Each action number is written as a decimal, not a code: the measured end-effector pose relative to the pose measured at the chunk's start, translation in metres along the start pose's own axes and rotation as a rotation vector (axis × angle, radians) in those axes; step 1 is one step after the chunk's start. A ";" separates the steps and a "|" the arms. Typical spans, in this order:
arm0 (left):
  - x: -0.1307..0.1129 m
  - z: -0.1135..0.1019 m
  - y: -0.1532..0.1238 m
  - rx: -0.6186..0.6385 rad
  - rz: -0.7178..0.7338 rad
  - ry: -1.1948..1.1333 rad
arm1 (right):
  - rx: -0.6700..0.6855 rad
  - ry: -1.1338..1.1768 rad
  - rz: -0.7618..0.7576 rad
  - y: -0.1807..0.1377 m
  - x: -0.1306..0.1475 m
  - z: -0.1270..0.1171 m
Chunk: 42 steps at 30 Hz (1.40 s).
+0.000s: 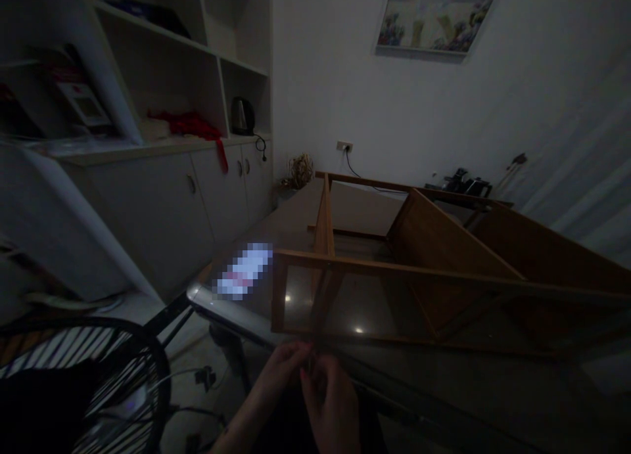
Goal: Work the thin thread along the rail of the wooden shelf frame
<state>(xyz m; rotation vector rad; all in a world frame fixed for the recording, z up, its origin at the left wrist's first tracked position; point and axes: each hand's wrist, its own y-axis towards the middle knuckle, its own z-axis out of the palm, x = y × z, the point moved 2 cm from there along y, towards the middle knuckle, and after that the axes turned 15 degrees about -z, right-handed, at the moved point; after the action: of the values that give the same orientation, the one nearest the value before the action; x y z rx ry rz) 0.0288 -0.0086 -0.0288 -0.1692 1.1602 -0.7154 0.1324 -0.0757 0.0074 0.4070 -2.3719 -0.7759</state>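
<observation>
My left hand [280,373] and my right hand [331,398] meet low in the middle of the head view, just in front of the table's near edge. The fingers of both are bent and pinched together at the tips. Whatever they may pinch is too small and dark to make out. Just beyond them a brown wooden shelf rack [451,237] lies on its side on the glossy table [296,211]. Neither hand appears to touch the rack.
A lit phone-like screen [244,270], blurred, lies at the table's left corner. A round woven chair [165,375] stands at the lower left. White cabinets [148,198] line the left wall, with a kettle [242,115] and red cloth [192,123]. A cord hangs from the wall socket [344,146].
</observation>
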 end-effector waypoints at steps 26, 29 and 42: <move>-0.009 0.004 -0.002 0.001 -0.007 -0.018 | 0.075 0.035 0.095 0.001 -0.002 -0.003; -0.012 0.004 -0.002 -0.062 0.021 -0.006 | 0.073 -0.064 0.029 0.004 0.001 -0.003; -0.006 0.005 -0.002 0.017 -0.017 -0.032 | 0.063 0.249 0.195 0.002 0.001 0.000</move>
<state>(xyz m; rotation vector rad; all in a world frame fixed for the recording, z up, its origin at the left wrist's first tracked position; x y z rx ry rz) 0.0314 -0.0075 -0.0207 -0.1759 1.1231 -0.7352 0.1310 -0.0743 0.0093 0.2750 -2.1666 -0.5289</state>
